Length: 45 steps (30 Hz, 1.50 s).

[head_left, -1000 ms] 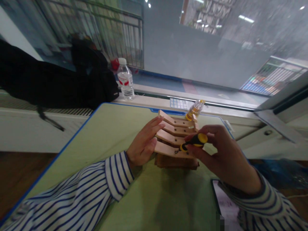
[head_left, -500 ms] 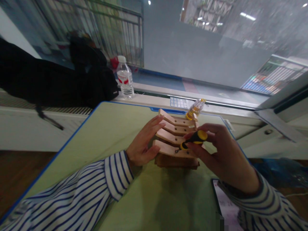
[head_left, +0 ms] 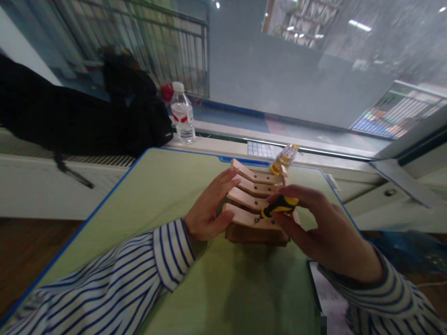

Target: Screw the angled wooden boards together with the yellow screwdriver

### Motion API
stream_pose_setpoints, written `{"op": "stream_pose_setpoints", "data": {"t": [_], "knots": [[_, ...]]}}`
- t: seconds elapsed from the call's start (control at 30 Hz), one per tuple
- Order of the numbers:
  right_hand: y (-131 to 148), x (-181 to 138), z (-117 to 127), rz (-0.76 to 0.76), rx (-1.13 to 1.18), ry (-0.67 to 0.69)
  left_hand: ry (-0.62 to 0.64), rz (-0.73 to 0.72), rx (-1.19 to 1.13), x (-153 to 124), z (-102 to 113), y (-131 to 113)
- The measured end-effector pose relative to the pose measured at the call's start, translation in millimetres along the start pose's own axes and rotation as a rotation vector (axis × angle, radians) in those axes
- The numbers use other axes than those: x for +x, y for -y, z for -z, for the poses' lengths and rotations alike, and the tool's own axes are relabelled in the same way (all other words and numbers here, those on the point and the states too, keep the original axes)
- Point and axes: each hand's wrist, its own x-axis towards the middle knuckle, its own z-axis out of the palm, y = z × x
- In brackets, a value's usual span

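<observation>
A wooden assembly of several angled slats on a darker wooden base stands on the green table. My left hand rests against the slats' left ends, fingers stretched along them and thumb on the lowest slat. My right hand is closed around a short black-and-yellow screwdriver, whose tip touches the lowest slat near its middle.
A small clear bottle with yellow contents lies behind the slats. A water bottle and a black bag sit on the window sill. A phone or tablet lies under my right forearm. The table has a blue edge.
My right hand has turned a little, so the screwdriver handle sits lower and flatter. My left hand stays on the slats.
</observation>
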Motion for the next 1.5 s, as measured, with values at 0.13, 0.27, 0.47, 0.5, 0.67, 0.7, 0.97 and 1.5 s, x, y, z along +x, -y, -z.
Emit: {"op": "stream_pose_setpoints", "data": {"t": [0.13, 0.27, 0.47, 0.5, 0.67, 0.7, 0.97, 1.5], "knots": [[-1.7, 0.1, -1.4, -0.022, -0.013, -0.015, 0.0, -0.005, -0.007, 0.3, 0.3, -0.8], [-3.2, -0.7, -2.9, -0.059, -0.036, -0.031, 0.0, -0.005, -0.009, 0.2, 0.6, -0.8], [-4.4, -0.7, -3.5, -0.079, -0.088, -0.059, 0.016, -0.003, 0.003, -0.1, 0.5, -0.9], [-4.1, -0.3, -3.3, -0.08, -0.088, -0.057, 0.015, 0.0, -0.001, -0.1, 0.4, -1.1], [-4.5, 0.7, -5.6, -0.075, -0.017, -0.04, -0.007, 0.004, -0.018, 0.6, 0.0, -2.4], [-5.2, 0.3, -6.7, -0.072, 0.003, -0.042, -0.006, 0.004, -0.017, 0.7, 0.1, -2.6], [-4.3, 0.6, -7.0, 0.025, 0.034, -0.031, 0.002, 0.004, 0.003, 0.2, 1.5, -3.2], [-7.5, -1.6, -4.0, -0.01, -0.008, -0.036, 0.004, 0.014, -0.005, -1.2, 0.4, -1.6]]}}
